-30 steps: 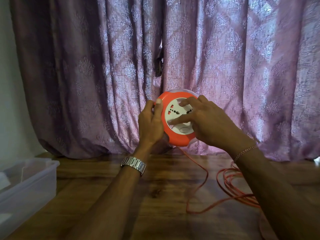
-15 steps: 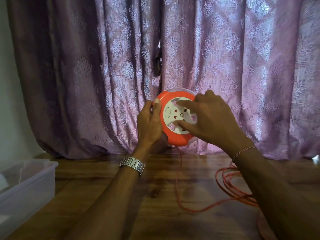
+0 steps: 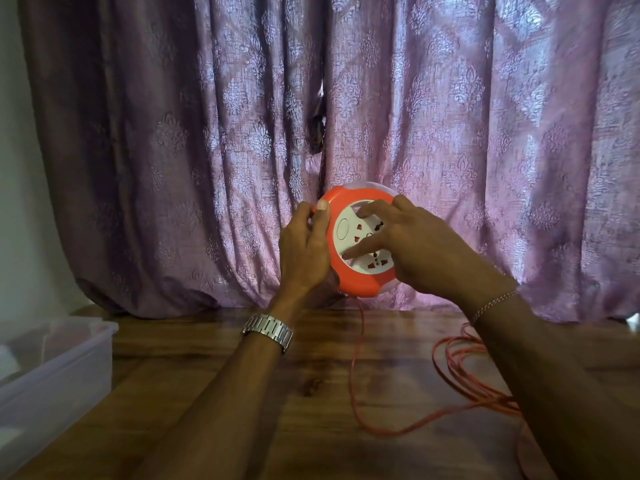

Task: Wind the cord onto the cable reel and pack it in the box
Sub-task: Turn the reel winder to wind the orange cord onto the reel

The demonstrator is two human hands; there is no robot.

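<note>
A round orange cable reel (image 3: pixel 349 284) with a white socket face is held upright above the wooden table (image 3: pixel 311 393), in front of the curtain. My left hand (image 3: pixel 304 249) grips its left rim, thumb on the orange edge. My right hand (image 3: pixel 415 249) lies across the white face with thumb and fingers curled onto it. A thin orange cord (image 3: pixel 355 368) hangs from the reel's underside, curves across the table and ends in loose loops (image 3: pixel 474 375) at the right, partly hidden by my right forearm.
A clear plastic box (image 3: pixel 52 372) stands open at the table's left edge. A purple patterned curtain (image 3: pixel 346 116) hangs right behind the reel. A pale wall shows at the far left.
The white socket face has turned under my right hand's fingers. The hanging cord has swung left and its slack curve on the table has drawn in toward the reel. My left hand keeps its grip.
</note>
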